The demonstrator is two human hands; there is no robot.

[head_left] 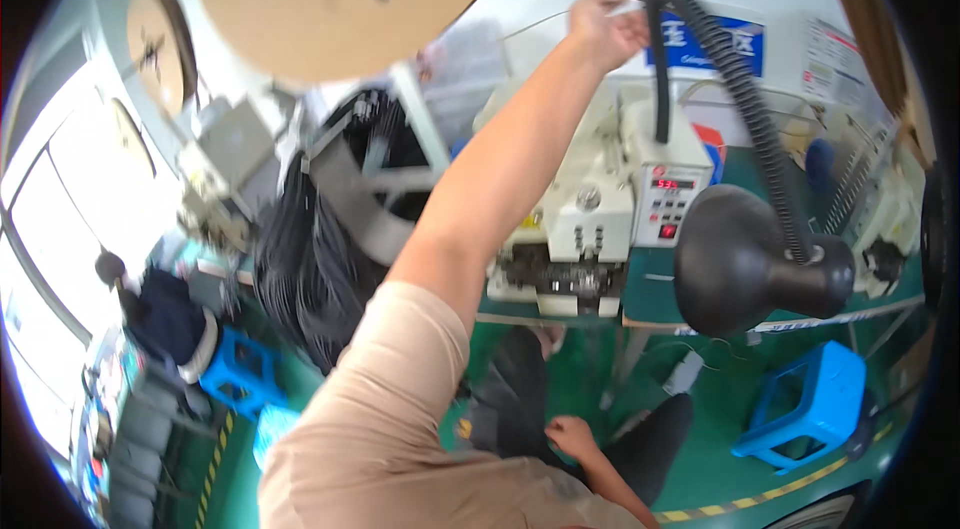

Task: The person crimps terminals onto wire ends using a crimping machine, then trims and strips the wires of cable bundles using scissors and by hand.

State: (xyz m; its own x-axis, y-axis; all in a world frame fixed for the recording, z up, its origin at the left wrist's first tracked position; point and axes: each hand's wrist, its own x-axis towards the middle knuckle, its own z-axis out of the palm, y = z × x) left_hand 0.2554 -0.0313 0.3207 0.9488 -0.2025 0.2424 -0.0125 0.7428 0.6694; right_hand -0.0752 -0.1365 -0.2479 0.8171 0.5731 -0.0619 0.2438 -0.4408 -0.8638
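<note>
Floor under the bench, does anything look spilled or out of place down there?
No spill shows. One thing looks slightly odd: a small white box on the green floor sits askew to the bench edge, though it may belong there.

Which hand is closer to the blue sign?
Left. The left hand is raised, just left of the sign in view; the right hand is far below it, by the lap.

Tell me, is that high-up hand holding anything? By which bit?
The left hand seems to hold a thin cord partway along; its exact grip isn't clear.
</note>
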